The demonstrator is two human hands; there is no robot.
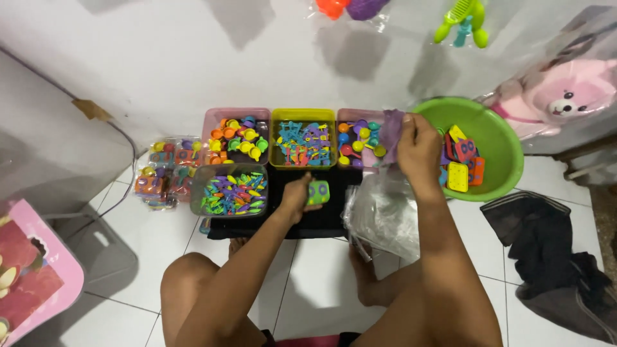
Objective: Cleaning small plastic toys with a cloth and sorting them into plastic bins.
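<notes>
Both forearms bare to the elbow and past it, no sleeves in view; left hand (297, 196) and right hand (418, 149) bare too, with no rings, watch or bands that can be made out. Legs bare at the knees and down to bare feet on the floor. A thin strip of pinkish-red garment shows at the lower frame edge between the thighs, cut too short to identify.

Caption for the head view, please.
Seated on a tiled floor, left hand holds a small green toy; right hand lifts a purple piece beside toy-filled trays.
</notes>
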